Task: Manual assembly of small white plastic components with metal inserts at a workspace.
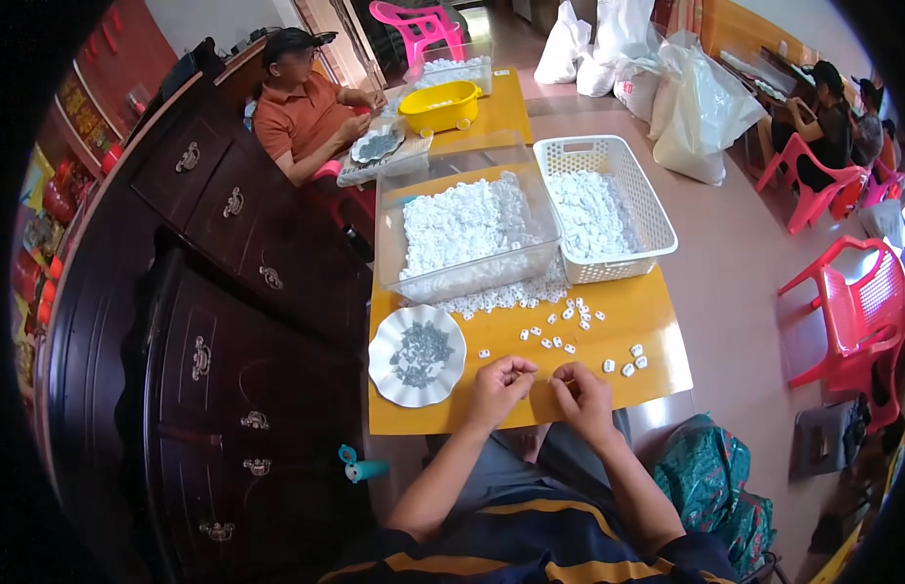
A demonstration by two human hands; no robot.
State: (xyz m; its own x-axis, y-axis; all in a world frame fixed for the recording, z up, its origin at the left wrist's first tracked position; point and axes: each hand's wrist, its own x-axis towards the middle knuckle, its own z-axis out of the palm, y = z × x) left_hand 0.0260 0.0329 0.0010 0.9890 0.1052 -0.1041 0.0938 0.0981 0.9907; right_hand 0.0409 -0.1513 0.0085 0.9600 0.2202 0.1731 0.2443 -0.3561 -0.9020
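Observation:
Above the near edge of the yellow table (628, 384), my left hand (504, 389) is closed in a pinch, thumb against fingertips. Close to its right, my right hand (583, 401) is pinched too, and a small gap separates the two. Whatever either holds is too small to make out. Left of my hands is a white wavy-rimmed plate (381, 375) with a heap of small dark grey pieces (420, 352). Several small white plastic pieces (557, 343) with dark marks lie loose beyond my hands. A few more white pieces (628, 370) sit by my right hand.
A clear plastic bin (472, 282) and a white basket (657, 229), both full of white pieces, stand farther back. Beyond them are a yellow tub (438, 105) and a seated person (311, 117). A dark cabinet (248, 370) flanks the left; a red chair (847, 311) stands right.

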